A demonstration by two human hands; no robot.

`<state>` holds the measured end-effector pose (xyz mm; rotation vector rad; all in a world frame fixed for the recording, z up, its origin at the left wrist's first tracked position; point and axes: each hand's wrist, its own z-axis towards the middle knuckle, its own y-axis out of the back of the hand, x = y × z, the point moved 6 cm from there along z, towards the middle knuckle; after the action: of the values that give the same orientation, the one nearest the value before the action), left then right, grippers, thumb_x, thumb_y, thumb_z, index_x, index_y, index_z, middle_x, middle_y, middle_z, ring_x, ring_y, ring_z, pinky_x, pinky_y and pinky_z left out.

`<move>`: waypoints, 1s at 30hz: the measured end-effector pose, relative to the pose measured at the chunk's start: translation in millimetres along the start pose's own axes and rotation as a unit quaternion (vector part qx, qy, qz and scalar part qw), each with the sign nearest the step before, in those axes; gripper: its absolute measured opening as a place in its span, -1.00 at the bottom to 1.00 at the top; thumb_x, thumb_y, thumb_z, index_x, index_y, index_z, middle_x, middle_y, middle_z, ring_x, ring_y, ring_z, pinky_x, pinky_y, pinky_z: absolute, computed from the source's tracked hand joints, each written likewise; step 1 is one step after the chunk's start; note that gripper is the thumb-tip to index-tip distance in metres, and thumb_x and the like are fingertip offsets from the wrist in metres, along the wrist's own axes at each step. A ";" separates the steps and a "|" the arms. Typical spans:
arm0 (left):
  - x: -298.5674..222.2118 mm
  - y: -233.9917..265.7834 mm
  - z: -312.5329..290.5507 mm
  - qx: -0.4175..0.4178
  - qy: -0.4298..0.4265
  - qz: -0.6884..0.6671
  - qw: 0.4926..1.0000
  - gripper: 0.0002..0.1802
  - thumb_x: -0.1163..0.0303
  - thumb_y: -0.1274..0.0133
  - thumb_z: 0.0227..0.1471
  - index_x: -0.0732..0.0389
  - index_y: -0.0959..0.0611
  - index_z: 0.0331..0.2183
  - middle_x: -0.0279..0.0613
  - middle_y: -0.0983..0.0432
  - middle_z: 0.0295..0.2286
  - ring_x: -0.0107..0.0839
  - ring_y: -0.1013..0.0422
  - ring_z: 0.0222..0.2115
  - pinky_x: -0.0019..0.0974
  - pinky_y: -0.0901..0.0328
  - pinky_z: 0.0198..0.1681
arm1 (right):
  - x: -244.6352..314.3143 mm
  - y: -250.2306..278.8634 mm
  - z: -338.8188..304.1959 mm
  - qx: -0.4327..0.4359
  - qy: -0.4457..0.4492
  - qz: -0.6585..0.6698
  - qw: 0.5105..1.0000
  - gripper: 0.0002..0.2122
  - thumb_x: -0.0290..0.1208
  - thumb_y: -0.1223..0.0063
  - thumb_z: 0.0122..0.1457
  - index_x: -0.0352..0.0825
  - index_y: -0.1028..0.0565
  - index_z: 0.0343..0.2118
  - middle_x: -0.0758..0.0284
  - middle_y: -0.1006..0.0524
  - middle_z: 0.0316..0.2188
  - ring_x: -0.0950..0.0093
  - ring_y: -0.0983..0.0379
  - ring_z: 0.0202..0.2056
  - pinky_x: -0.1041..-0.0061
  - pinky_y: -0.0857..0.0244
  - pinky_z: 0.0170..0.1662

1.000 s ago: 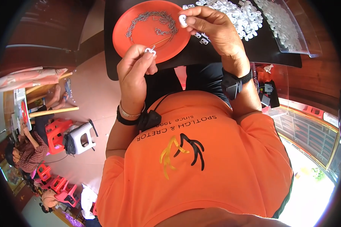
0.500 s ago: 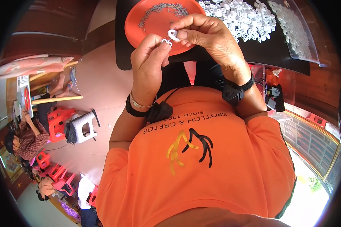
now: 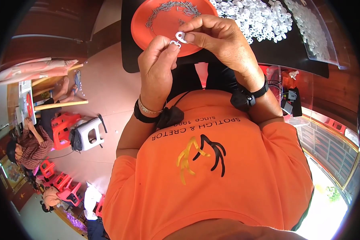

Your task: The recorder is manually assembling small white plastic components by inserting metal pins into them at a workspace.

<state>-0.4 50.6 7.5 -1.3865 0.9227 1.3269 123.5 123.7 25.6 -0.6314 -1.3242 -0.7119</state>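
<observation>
White clip [image 3: 174,42] and ring [image 3: 183,39], apart a second ago, now nearly meet above the plate [image 3: 141,30], centring the work there; left hand [image 3: 157,62] pinches the clip, right hand [image 3: 224,42] the ring

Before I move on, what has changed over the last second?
The right hand moved left and toward the body, bringing its white ring-like piece right up to the small white piece in the left hand. Whether they touch is unclear. Nothing was let go. The red plate, grey pins and white pile stayed put.
</observation>
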 end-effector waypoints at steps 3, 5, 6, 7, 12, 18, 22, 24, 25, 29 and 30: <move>0.3 -1.6 0.1 0.003 -0.003 0.002 1.000 -0.85 0.49 0.10 0.05 0.27 -0.41 -0.55 -0.39 -0.20 -0.67 -0.62 -0.11 -0.62 -0.52 -0.04 -0.52 | -0.2 -2.0 -0.7 0.008 0.006 -0.006 1.000 -0.87 -0.55 -0.10 0.11 -0.39 -0.55 -0.26 0.42 -0.57 -0.40 0.67 -0.48 -0.31 0.70 -0.36 -0.20; 1.3 -1.1 0.0 0.004 -0.005 0.003 1.000 -0.85 0.49 0.11 0.05 0.28 -0.42 -0.54 -0.39 -0.20 -0.66 -0.62 -0.11 -0.62 -0.52 -0.04 -0.52 | -0.6 -4.3 -1.2 0.007 0.011 -0.011 1.000 -0.87 -0.55 -0.10 0.11 -0.39 -0.54 -0.26 0.41 -0.57 -0.40 0.67 -0.48 -0.31 0.69 -0.36 -0.20; 1.9 -0.8 0.0 0.006 -0.007 0.004 1.000 -0.85 0.49 0.11 0.06 0.29 -0.42 -0.54 -0.38 -0.20 -0.66 -0.62 -0.12 -0.62 -0.52 -0.04 -0.52 | -0.2 -5.5 -1.3 0.006 0.016 -0.018 1.000 -0.86 -0.56 -0.10 0.11 -0.39 -0.54 -0.26 0.41 -0.57 -0.40 0.66 -0.48 -0.32 0.69 -0.36 -0.21; 2.9 0.0 0.0 0.005 -0.006 0.004 1.000 -0.85 0.49 0.11 0.06 0.29 -0.42 -0.54 -0.38 -0.20 -0.66 -0.62 -0.12 -0.62 -0.52 -0.04 -0.52 | -0.2 -6.6 -1.6 0.006 0.016 -0.017 1.000 -0.86 -0.56 -0.10 0.11 -0.39 -0.54 -0.26 0.41 -0.57 -0.40 0.66 -0.48 -0.32 0.69 -0.36 -0.21; 5.1 0.7 -0.9 -0.002 -0.018 -0.008 1.000 -0.84 0.48 0.12 0.07 0.34 -0.46 -0.49 -0.36 -0.23 -0.66 -0.61 -0.14 -0.62 -0.52 -0.08 -0.51 | -1.3 -10.8 -3.7 -0.007 0.029 -0.068 0.997 -0.85 -0.58 -0.10 0.09 -0.37 -0.54 -0.25 0.42 -0.57 -0.40 0.66 -0.48 -0.32 0.68 -0.37 -0.22; 3.2 0.8 0.2 -0.007 0.015 -0.048 0.999 -0.79 0.42 0.14 0.11 0.39 -0.50 -0.37 -0.31 -0.30 -0.63 -0.57 -0.21 -0.61 -0.51 -0.13 -0.49 | 9.4 -14.8 -8.0 -0.036 0.109 -0.182 0.977 -0.78 -0.60 -0.19 -0.01 -0.36 -0.53 -0.25 0.39 -0.54 -0.38 0.60 -0.50 -0.34 0.65 -0.38 -0.25; 5.3 2.6 0.1 -0.026 0.020 -0.069 0.997 -0.77 0.35 0.10 0.10 0.31 -0.52 -0.45 -0.35 -0.41 -0.61 -0.66 -0.22 -0.64 -0.57 -0.09 -0.57 | 14.6 -15.3 -7.7 -0.024 0.143 -0.202 0.969 -0.74 -0.59 -0.23 -0.07 -0.34 -0.53 -0.24 0.36 -0.53 -0.38 0.55 -0.51 -0.36 0.61 -0.39 -0.26; 6.1 1.9 0.1 -0.017 0.023 -0.067 0.997 -0.74 0.32 0.10 0.11 0.31 -0.52 -0.45 -0.35 -0.41 -0.61 -0.67 -0.21 -0.64 -0.57 -0.09 -0.57 | 19.2 -18.2 -9.1 -0.008 0.183 -0.259 0.948 -0.72 -0.59 -0.24 -0.09 -0.32 -0.54 -0.23 0.34 -0.53 -0.38 0.51 -0.51 -0.36 0.59 -0.39 -0.26; 7.1 2.5 0.5 -0.017 0.023 -0.067 0.997 -0.74 0.32 0.10 0.11 0.31 -0.52 -0.45 -0.35 -0.41 -0.61 -0.67 -0.21 -0.64 -0.57 -0.09 -0.57 | 19.3 -18.8 -9.1 -0.009 0.183 -0.259 0.948 -0.72 -0.59 -0.24 -0.09 -0.32 -0.54 -0.23 0.34 -0.53 -0.38 0.51 -0.51 -0.36 0.59 -0.39 -0.26; 6.4 2.3 0.5 -0.013 0.006 -0.064 0.998 -0.73 0.30 0.09 0.12 0.32 -0.52 -0.45 -0.36 -0.41 -0.62 -0.67 -0.21 -0.64 -0.58 -0.10 -0.57 | 30.4 -24.5 -13.9 -0.050 0.237 -0.290 0.926 -0.70 -0.48 -0.29 -0.19 -0.32 -0.53 -0.31 0.29 -0.52 -0.41 0.35 -0.50 -0.39 0.47 -0.41 -0.36; 5.6 1.9 0.3 -0.018 0.008 -0.063 0.998 -0.73 0.30 0.09 0.12 0.32 -0.52 -0.45 -0.36 -0.41 -0.63 -0.67 -0.22 -0.63 -0.58 -0.10 -0.56 | 33.5 -27.0 -15.3 -0.061 0.252 -0.320 0.912 -0.71 -0.47 -0.28 -0.20 -0.33 -0.52 -0.32 0.28 -0.52 -0.41 0.34 -0.49 -0.39 0.46 -0.41 -0.37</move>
<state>-1.6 51.0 1.7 -1.4609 0.8106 1.2442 115.7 91.4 56.9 -0.0669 -0.9913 -1.3957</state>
